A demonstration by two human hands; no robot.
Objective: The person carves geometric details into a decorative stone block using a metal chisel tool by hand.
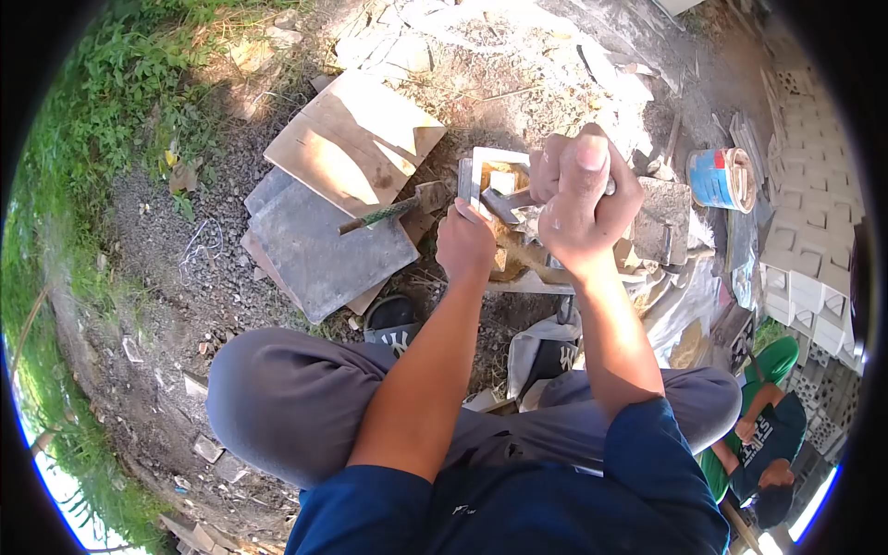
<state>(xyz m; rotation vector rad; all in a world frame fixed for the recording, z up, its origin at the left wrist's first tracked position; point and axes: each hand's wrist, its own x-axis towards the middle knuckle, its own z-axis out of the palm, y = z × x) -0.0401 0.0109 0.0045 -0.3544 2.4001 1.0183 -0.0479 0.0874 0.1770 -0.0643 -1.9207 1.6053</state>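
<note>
My left hand (467,242) pinches the near edge of a grey slab piece with a pale rim (476,180), held on edge over a low work surface. My right hand (587,199) is closed in a fist round the handle of a hammer, thumb uppermost. The hammer's metal head (500,205) points left, close beside the pale rim; I cannot tell whether they touch. Brownish broken bits (504,264) lie beneath. Left of my left hand, a tool with a green-wrapped handle (381,215) rests across stacked slabs.
A tan slab (342,148) overlaps a dark grey slab (328,245) on the gravel at left. On the right are a blue-and-red bucket (717,180) and stacked pale hollow blocks (809,222). Another person in green trousers (777,359) sits at lower right.
</note>
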